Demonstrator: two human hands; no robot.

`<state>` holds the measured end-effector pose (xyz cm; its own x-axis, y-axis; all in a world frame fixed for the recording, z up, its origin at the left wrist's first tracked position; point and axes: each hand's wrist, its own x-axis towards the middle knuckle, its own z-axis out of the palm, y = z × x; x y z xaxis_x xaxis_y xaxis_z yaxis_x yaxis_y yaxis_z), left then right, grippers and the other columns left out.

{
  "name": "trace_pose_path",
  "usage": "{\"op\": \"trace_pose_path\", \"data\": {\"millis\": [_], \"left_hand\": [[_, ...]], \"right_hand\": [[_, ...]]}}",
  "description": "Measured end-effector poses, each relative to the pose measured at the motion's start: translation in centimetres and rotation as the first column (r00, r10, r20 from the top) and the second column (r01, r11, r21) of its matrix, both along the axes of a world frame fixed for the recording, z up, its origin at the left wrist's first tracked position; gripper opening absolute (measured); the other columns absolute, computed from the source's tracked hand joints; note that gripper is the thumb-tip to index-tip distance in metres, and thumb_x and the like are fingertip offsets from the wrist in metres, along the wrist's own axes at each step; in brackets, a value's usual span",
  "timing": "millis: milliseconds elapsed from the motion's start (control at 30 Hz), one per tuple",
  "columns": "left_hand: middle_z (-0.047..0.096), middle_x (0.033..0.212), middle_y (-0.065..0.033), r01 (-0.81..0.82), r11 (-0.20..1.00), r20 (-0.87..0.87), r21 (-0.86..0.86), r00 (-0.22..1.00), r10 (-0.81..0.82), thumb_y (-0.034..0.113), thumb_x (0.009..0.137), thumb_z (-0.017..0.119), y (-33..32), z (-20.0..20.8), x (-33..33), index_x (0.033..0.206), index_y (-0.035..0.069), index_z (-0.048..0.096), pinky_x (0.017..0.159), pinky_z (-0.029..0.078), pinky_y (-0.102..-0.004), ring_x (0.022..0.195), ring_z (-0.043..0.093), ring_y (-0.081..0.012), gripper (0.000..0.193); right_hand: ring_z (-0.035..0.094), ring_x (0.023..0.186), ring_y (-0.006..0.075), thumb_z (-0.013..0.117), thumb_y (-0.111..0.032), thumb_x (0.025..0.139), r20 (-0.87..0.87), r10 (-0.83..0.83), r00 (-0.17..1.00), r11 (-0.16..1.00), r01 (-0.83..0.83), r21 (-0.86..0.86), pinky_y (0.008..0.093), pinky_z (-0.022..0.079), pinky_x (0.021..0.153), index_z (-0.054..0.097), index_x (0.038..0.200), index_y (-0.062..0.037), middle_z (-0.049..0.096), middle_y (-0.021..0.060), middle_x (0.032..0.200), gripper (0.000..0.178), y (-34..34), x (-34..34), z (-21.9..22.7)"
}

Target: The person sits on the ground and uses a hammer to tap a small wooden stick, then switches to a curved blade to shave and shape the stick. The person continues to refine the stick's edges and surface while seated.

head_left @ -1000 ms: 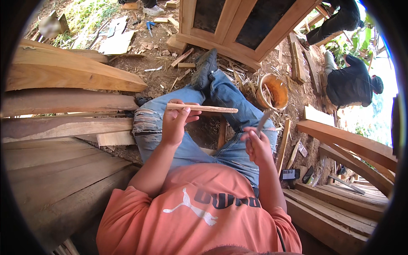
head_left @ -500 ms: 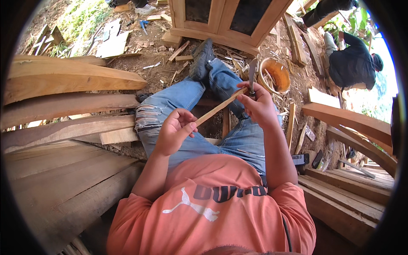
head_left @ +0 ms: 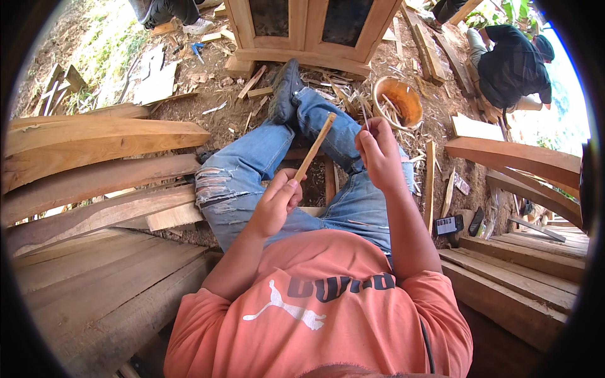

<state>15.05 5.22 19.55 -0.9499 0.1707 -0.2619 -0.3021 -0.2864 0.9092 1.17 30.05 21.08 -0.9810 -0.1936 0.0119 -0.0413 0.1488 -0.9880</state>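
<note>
A thin wooden stick (head_left: 316,146) slants up and away above my lap, with the fingers of my left hand (head_left: 279,200) closed around its near end. My right hand (head_left: 380,154) grips a knife (head_left: 365,117); its narrow blade points up and away, seen nearly edge-on, and the handle is hidden in my fingers. Blade and stick are apart, the stick's free end lying to the left of the knife. Below both hands are my legs in torn blue jeans (head_left: 236,170).
An orange bucket (head_left: 413,104) with wood scraps inside stands beyond my right hand. A wooden panelled cabinet (head_left: 302,57) is ahead. Thick planks (head_left: 107,142) flank me on the left, more boards (head_left: 510,277) on the right. Another person (head_left: 510,66) bends over at the far right.
The stick's far end has left my right hand and swung upward, now held by my left hand alone. The knife has turned so its blade looks thinner.
</note>
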Motion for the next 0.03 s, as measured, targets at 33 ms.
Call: {"op": "trace_pose_path", "data": {"millis": [33], "left_hand": [[0.046, 0.085, 0.0019, -0.033, 0.998, -0.028, -0.047, 0.999, 0.032, 0.027, 0.118, 0.043, 0.04, -0.36, 0.06, 0.14, 0.003, 0.051, 0.061, 0.034, -0.0214, 0.072, 0.039, -0.0059, 0.033]], "right_hand": [[0.053, 0.064, 0.0035, 0.066, -0.017, 0.108, -0.001, 0.018, 1.0, 0.996, -0.017, 0.082, 0.0202, 0.041, 0.054, 0.052, 0.129, -0.0059, 0.071, 0.005, 0.097, 0.028, 0.24, 0.3, -0.61]]}}
